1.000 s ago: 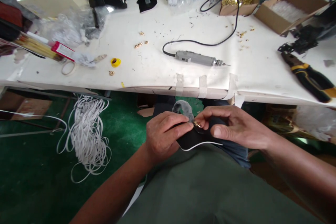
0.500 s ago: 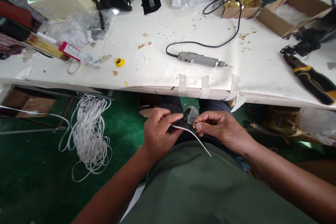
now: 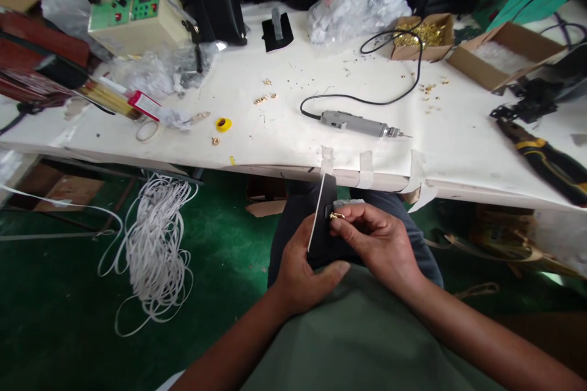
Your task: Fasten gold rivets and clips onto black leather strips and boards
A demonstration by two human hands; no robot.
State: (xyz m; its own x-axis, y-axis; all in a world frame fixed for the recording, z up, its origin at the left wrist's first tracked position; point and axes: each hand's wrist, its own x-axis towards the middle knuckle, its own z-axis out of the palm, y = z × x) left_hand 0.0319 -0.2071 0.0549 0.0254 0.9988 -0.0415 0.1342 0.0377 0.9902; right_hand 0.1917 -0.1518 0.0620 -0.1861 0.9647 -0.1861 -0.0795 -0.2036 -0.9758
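Observation:
A black leather-like panel (image 3: 321, 226) with a white edge stands tilted above my lap. My left hand (image 3: 302, 275) is closed around its lower part, fingers behind it and thumb stretched out along the bottom. Against the panel's right face, my right hand (image 3: 380, 235) pinches a small gold metal fitting (image 3: 337, 216) between thumb and fingers. The fitting touches a dark tab on the panel; how the two join is too small to tell. Clear plastic film (image 3: 348, 202) shows just behind my right fingers.
On the white bench (image 3: 284, 146) lie a grey corded rotary tool (image 3: 355, 123), pliers (image 3: 545, 159), a yellow ring (image 3: 223, 124) and loose gold fittings (image 3: 265, 99). Behind them stand a box of gold parts (image 3: 424, 40) and a control box (image 3: 137, 21). White cord (image 3: 158, 250) hangs at left.
The panel has turned from lying nearly flat to standing steeply, its right face showing. My left hand has rotated under it and moved lower; the gold fitting stays in my right fingers.

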